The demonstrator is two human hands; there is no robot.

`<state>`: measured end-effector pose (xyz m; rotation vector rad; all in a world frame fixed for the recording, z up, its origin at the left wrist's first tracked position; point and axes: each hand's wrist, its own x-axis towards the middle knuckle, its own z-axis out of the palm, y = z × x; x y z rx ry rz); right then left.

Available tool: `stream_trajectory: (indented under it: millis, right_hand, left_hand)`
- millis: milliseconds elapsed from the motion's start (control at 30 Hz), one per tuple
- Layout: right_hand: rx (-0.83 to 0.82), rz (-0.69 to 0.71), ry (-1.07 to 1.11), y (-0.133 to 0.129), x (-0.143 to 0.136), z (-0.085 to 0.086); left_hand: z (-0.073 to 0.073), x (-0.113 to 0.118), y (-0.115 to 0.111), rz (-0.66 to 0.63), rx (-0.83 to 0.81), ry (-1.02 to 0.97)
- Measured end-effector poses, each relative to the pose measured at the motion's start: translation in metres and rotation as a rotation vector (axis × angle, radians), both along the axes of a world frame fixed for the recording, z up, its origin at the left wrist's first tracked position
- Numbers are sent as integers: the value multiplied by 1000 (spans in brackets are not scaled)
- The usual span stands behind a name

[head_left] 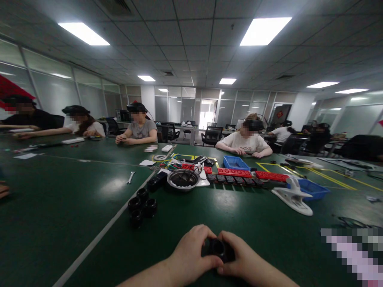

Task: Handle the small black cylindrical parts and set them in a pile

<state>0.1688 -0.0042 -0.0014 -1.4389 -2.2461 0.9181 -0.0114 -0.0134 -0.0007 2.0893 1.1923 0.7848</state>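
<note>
Low over the green table, my left hand (193,252) and my right hand (239,252) meet around a black ring-shaped part (218,247) with a round opening facing me. Both hands curl their fingers and thumbs about it, the left from its left side and the right from its right. The hands partly cover the ring, and its underside is hidden. Several similar black rings (150,206) sit in a cluster on the table to the left of my hands.
Ahead lie a metal bowl (176,187), red power strips (235,172), a blue tray (236,162), another blue tray (317,188) and a white clamp-like stand (295,199). A wrench (131,177) rests on the left. Several people sit across the green table (89,215).
</note>
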Motion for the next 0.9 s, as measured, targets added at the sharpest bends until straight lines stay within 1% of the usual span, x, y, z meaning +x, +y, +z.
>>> stream_trajectory:
  millis: [33, 100, 167, 233, 300, 433, 500, 567, 633, 733, 800, 900]
  right_hand:
    - [73, -39, -34, -2, -5, -4]
    - [218, -82, -93, -6, -13, -10]
    - [286, -76, -103, -9, -17, -13]
    - [274, -33, -71, -8, -15, -12]
    - [225, 35, -24, -5, -8, -8]
    - [126, 222, 40, 2, 8, 3]
    - [105, 255, 34, 4, 10, 6]
    - [97, 199, 2, 4, 7, 4]
    - [119, 94, -54, 2, 1, 1]
    - [233, -43, -161, -4, -10, -6]
    - [304, -75, -215, -7, -15, -9]
    - [320, -68, -205, -9, -17, -10]
  left_hand:
    - [1, 1, -2, 32, -9, 2]
    - [4, 2, -4, 53, -7, 3]
    - [5, 2, -5, 37, 9, 29]
    - [6, 0, -3, 7, 37, 72]
    - [6, -2, -1, -34, 66, 105]
    - [6, -6, 3, -114, 87, 143]
    - [6, -6, 4, -129, 85, 152]
    - [6, -6, 5, -132, 82, 158]
    - [5, -5, 4, -118, 84, 152]
    - [4, -2, 2, -64, 88, 119]
    - [2, 0, 1, -16, 79, 104]
    - [-1, 1, 0, 18, 74, 102]
